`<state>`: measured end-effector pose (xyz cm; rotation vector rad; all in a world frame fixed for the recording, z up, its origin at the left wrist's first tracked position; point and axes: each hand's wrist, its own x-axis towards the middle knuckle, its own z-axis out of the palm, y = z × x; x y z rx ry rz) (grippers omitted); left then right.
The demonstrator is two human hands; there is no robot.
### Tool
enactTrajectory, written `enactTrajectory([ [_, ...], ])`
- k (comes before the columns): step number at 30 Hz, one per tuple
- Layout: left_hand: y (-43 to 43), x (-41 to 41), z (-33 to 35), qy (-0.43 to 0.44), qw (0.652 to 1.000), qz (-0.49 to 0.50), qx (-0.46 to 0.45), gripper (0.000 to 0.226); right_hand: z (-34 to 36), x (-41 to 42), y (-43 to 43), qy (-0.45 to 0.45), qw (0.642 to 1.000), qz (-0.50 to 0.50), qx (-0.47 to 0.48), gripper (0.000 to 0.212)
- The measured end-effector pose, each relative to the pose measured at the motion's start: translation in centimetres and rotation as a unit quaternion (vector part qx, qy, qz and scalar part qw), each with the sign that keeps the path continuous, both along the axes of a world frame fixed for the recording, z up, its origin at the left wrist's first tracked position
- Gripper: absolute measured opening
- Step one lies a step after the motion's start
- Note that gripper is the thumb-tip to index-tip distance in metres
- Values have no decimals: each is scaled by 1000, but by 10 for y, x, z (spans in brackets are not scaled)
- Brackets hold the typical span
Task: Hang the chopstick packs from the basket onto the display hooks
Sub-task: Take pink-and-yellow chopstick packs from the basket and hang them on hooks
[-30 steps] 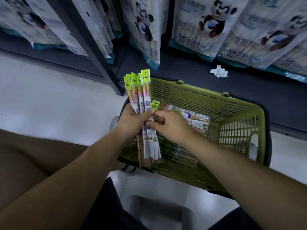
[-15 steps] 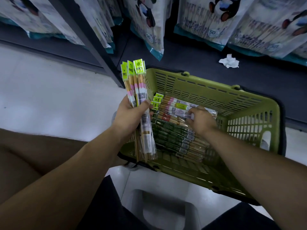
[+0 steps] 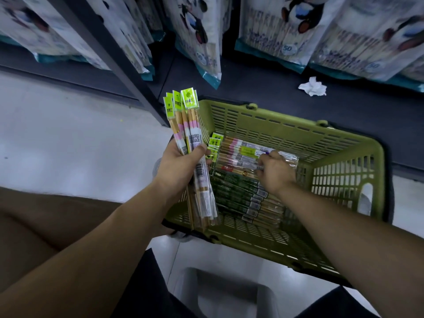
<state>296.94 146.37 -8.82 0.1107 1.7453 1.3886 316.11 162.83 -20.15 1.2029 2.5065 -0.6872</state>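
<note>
My left hand [image 3: 181, 166] grips an upright bundle of chopstick packs [image 3: 190, 134] with lime-green header cards, held just left of the olive-green basket [image 3: 348, 171]. Inside the basket lie more packs: pink-and-white ones [image 3: 238, 149] on top at the far side, dark green ones [image 3: 236, 198] stacked nearer me. My right hand [image 3: 275, 172] reaches into the basket, fingers curled onto the top clear-wrapped pack; its fingertips pinch that pack's edge.
The basket sits on the pale floor against a dark low shelf [image 3: 275, 97]. Large panda-printed bags [image 3: 202, 37] hang above the shelf. A crumpled white tissue [image 3: 313, 86] lies on the shelf. A grey stool [image 3: 229, 294] stands between my knees.
My right hand left the bundle in my left hand and reached down into the basket onto the top packs. My left hand kept the bundle upright.
</note>
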Motion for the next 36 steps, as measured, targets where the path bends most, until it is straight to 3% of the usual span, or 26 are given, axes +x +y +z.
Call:
enactTrajectory([
  [5, 5, 4, 14, -25, 1000, 1, 9, 6, 43, -12, -3, 99, 990, -60, -80, 11],
  [10, 13, 16, 38, -34, 998, 12, 46, 8, 115, -41, -21, 243, 916, -128, -293, 21],
  [14, 17, 24, 65, -15, 995, -1, 95, 17, 177, -41, -36, 274, 888, -105, -355, 22],
  [21, 29, 22, 133, 86, 976, -112, 165, 19, 269, -18, -30, 298, 903, -72, -300, 22],
  [24, 34, 23, 165, 128, 963, -149, 183, 24, 312, -10, -18, 346, 905, -86, -232, 20],
  [30, 61, 19, 244, 207, 920, -221, 251, 27, 412, -20, 9, 528, 830, -124, -130, 7],
  [36, 106, 6, 334, 268, 879, -223, 325, 34, 504, -31, 26, 607, 788, -101, -14, 13],
])
